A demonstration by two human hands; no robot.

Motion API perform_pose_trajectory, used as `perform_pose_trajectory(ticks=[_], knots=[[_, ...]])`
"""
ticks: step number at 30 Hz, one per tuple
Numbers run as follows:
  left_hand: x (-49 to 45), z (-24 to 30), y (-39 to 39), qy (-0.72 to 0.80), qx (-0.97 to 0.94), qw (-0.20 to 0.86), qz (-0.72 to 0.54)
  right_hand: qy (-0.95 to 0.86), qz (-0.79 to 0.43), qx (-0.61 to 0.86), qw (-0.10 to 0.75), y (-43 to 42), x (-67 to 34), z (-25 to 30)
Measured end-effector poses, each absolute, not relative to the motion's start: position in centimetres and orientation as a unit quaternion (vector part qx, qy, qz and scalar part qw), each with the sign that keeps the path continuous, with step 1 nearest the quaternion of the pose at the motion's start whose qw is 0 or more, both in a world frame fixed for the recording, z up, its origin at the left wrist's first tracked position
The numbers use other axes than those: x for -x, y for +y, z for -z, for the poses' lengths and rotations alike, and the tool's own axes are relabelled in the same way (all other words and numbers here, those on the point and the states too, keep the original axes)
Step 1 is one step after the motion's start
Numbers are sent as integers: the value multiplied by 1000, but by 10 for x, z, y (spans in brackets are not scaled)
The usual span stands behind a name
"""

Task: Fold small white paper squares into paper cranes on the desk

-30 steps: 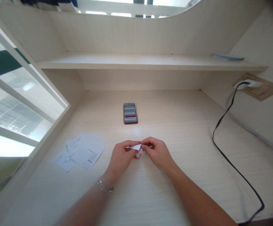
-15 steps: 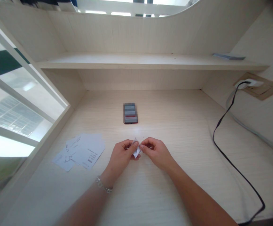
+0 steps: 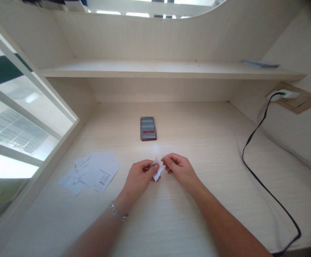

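Left fingers (image 3: 153,167): pinch folded paper (image 3: 157,174) | right fingers (image 3: 172,163): just beside

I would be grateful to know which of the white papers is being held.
It is the small folded paper in the left hand; the other papers lie flat and overlapping on the desk.
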State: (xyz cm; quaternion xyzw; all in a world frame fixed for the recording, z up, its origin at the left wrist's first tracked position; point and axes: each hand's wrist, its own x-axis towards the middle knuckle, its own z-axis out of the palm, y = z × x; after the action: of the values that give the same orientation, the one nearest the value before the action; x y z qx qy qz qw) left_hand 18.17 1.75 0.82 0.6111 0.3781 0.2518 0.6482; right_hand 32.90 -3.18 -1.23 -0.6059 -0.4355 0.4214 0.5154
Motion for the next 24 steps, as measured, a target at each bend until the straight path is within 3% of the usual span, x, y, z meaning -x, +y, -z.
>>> perform_pose_trajectory(ticks=[6,19,24], knots=[[-180,-5,20,390,-620,617,-289,-465,-420,600,498,-33,-328,10],[-181,-1,19,404,-607,606,-317,-423,-469,556,540,-33,-322,13],[-180,1,19,386,-586,644,-306,-412,-451,571,548,-32,-323,15]])
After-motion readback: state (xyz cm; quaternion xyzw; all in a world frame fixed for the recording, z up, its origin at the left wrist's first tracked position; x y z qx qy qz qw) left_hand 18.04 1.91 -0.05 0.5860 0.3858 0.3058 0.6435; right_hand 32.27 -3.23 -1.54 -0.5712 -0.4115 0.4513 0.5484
